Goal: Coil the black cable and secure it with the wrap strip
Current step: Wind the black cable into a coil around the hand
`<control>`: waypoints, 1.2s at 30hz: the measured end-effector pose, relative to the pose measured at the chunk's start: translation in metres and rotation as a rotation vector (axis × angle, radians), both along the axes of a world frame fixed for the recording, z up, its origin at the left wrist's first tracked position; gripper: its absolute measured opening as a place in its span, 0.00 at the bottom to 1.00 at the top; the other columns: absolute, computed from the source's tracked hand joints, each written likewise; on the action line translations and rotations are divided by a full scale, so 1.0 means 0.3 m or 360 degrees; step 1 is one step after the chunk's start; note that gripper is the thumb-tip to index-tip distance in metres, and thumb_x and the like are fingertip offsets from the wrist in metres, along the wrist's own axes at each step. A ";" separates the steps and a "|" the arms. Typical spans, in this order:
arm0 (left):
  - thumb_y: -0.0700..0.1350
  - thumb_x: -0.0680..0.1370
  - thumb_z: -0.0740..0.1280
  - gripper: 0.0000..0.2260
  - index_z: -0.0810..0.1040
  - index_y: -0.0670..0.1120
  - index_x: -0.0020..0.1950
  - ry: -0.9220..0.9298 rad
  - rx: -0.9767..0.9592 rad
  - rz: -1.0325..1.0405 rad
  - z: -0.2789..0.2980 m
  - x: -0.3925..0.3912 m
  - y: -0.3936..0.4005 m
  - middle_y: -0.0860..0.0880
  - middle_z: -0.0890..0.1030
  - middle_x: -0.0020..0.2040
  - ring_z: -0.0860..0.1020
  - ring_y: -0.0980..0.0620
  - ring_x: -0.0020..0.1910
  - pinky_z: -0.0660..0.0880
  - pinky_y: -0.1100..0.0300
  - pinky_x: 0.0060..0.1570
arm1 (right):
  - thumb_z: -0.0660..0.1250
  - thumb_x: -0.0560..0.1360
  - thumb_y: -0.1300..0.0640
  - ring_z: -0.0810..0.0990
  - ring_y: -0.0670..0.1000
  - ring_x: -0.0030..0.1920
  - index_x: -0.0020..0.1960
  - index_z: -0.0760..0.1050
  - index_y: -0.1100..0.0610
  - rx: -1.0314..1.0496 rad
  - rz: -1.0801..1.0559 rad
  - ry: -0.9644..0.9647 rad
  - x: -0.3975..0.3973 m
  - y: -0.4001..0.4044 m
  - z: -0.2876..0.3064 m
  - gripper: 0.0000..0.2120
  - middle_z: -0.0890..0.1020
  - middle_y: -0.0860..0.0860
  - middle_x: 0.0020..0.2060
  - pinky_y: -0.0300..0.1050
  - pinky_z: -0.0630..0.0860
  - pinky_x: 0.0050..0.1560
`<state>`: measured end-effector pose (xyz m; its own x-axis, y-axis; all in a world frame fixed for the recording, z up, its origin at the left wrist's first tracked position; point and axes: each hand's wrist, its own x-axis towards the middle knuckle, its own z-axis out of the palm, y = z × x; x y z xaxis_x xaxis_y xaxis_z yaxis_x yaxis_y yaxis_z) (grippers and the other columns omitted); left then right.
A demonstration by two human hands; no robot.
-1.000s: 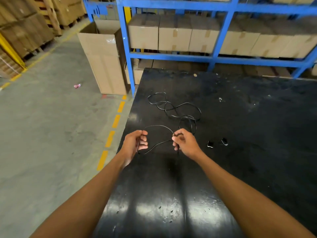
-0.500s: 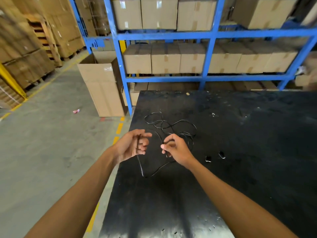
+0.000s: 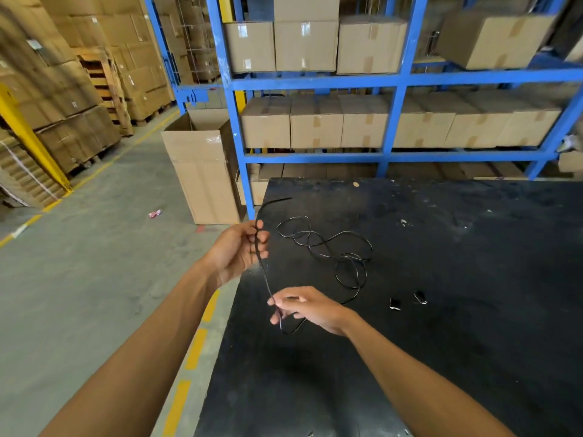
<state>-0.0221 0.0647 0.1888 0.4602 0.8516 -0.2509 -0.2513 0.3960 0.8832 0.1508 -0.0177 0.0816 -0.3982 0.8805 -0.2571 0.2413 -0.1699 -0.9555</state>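
Note:
A thin black cable (image 3: 331,247) lies in loose tangled loops on the black table (image 3: 473,279). My left hand (image 3: 239,250) is raised at the table's left edge and grips the cable near its end; the free end sticks up and to the right above the fingers. My right hand (image 3: 306,305) is lower and nearer, pinching the same cable between thumb and fingers. A straight stretch of cable runs between the two hands. Below my right hand the cable curves back toward the loops. Two small black pieces (image 3: 395,303) (image 3: 420,297) lie right of my right hand.
A blue steel rack (image 3: 394,80) full of cardboard boxes stands behind the table. An open tall carton (image 3: 202,171) stands on the concrete floor at the table's far left corner. Yellow floor marks (image 3: 195,348) run along the table's left edge.
My hands have moved apart: the left rose with the cable end, the right came down and nearer, drawing a stretch of cable straight between them. The camera tilted up.

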 end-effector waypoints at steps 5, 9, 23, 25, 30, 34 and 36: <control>0.42 0.80 0.52 0.11 0.67 0.48 0.39 -0.0022 -0.0038 -0.0093 0.042 -0.047 -0.001 0.54 0.55 0.26 0.50 0.53 0.25 0.56 0.64 0.21 | 0.61 0.82 0.50 0.74 0.48 0.31 0.42 0.76 0.54 0.0038 -0.0168 0.0025 0.008 0.012 0.005 0.13 0.67 0.46 0.29 0.39 0.71 0.40; 0.48 0.84 0.53 0.16 0.66 0.48 0.37 0.0173 0.0135 -0.0171 0.061 -0.060 -0.027 0.53 0.52 0.29 0.49 0.53 0.26 0.58 0.65 0.21 | 0.60 0.83 0.52 0.62 0.46 0.30 0.41 0.74 0.56 -0.0015 -0.0226 -0.0110 0.024 0.050 0.019 0.14 0.63 0.48 0.31 0.38 0.64 0.30; 0.44 0.81 0.52 0.15 0.64 0.48 0.34 0.0780 0.0345 -0.0298 0.071 -0.084 -0.075 0.51 0.58 0.26 0.54 0.54 0.21 0.57 0.66 0.20 | 0.63 0.81 0.52 0.59 0.47 0.25 0.43 0.77 0.59 0.0005 -0.0509 -0.0291 0.108 0.162 0.192 0.13 0.63 0.49 0.29 0.39 0.59 0.27; 0.49 0.84 0.54 0.17 0.62 0.48 0.34 0.0872 0.0432 -0.0300 0.037 -0.083 -0.085 0.51 0.60 0.26 0.55 0.54 0.22 0.57 0.65 0.21 | 0.64 0.81 0.52 0.60 0.46 0.25 0.45 0.77 0.60 0.0037 -0.0563 -0.0157 0.113 0.178 0.233 0.13 0.63 0.48 0.29 0.39 0.59 0.26; 0.42 0.84 0.52 0.11 0.72 0.42 0.49 0.0911 0.0555 -0.0062 -0.035 -0.044 -0.109 0.46 0.75 0.28 0.68 0.50 0.22 0.67 0.63 0.22 | 0.62 0.82 0.53 0.64 0.44 0.24 0.47 0.79 0.59 0.0192 -0.0572 0.0129 0.058 0.206 0.338 0.12 0.67 0.48 0.28 0.38 0.63 0.26; 0.44 0.85 0.52 0.12 0.72 0.40 0.54 0.0767 0.0529 0.0351 -0.042 -0.007 -0.108 0.44 0.84 0.38 0.75 0.51 0.22 0.75 0.62 0.25 | 0.60 0.83 0.53 0.66 0.45 0.25 0.50 0.77 0.58 0.0293 -0.0455 0.0279 -0.008 0.188 0.378 0.11 0.71 0.47 0.27 0.37 0.65 0.24; 0.46 0.84 0.53 0.13 0.74 0.39 0.54 0.0694 0.0481 0.0522 -0.045 0.002 -0.102 0.42 0.85 0.43 0.80 0.49 0.29 0.79 0.60 0.31 | 0.60 0.83 0.54 0.67 0.45 0.25 0.52 0.76 0.58 0.0378 -0.0373 0.0269 -0.036 0.171 0.379 0.10 0.72 0.47 0.27 0.37 0.65 0.25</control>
